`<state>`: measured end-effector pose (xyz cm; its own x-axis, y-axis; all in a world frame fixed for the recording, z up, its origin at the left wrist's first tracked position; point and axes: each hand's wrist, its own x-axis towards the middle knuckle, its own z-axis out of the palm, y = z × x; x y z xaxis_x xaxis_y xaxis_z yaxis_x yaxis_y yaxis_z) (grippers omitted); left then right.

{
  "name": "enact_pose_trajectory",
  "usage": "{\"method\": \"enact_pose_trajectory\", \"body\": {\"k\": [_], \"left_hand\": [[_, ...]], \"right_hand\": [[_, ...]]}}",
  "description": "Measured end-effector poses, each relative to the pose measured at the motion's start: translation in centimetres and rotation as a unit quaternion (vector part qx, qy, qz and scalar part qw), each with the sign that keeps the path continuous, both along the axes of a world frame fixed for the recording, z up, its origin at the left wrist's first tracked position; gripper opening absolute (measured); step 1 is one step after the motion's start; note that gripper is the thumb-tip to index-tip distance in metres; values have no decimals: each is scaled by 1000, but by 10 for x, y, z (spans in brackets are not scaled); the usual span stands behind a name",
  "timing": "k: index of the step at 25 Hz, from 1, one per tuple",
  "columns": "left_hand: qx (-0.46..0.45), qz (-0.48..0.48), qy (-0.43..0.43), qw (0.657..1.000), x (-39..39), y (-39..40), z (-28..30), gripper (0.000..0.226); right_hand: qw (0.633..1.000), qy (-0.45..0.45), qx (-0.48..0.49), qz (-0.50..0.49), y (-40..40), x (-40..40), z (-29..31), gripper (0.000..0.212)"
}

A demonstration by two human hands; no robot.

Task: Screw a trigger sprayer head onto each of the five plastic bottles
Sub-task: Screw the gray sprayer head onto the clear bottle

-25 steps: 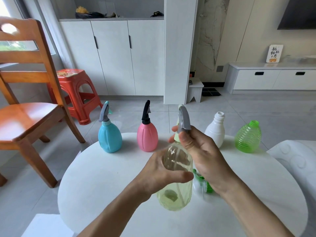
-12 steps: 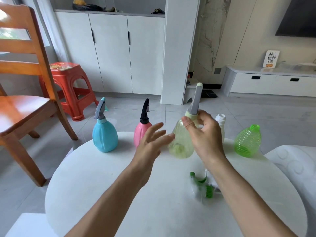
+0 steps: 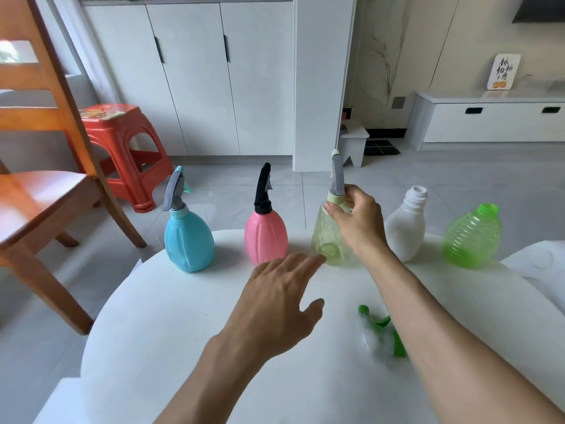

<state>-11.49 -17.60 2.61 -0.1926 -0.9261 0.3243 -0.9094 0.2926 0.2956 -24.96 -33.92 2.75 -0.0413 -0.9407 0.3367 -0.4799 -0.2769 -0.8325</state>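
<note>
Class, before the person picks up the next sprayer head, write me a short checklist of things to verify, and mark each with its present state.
1. Pale yellow bottle standing upright in the row on the table: ok.
2. Right hand off that bottle: not ok, fingers grip its neck.
3. Left hand free: ok, open, holding nothing.
4. White bottle and green bottle necks uncovered, ready for heads: ok.
5. Loose sprayer heads within reach on the table: ok, though blurred.
6. Yellow bottle's head fully tight: cannot tell.
</note>
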Motion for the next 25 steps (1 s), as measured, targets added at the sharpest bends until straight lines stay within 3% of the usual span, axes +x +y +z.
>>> {"method": "enact_pose_trajectory", "body": {"k": [14, 18, 22, 25], "left_hand": [[-4, 3, 5, 1000, -2, -3, 1, 58], [3, 8, 6, 1000, -1, -2, 3, 58], [-3, 13, 33, 999, -10, -4, 9, 58], [-22, 19, 113, 993, -25, -6, 15, 55]], "right_hand": [[999, 10, 42, -3, 0, -4, -2, 28], [999, 25, 40, 3, 6, -5, -4, 46], [994, 99, 51, 7, 22, -19, -7, 71], [992, 119, -45, -27, 29, -51, 2, 44]]}}
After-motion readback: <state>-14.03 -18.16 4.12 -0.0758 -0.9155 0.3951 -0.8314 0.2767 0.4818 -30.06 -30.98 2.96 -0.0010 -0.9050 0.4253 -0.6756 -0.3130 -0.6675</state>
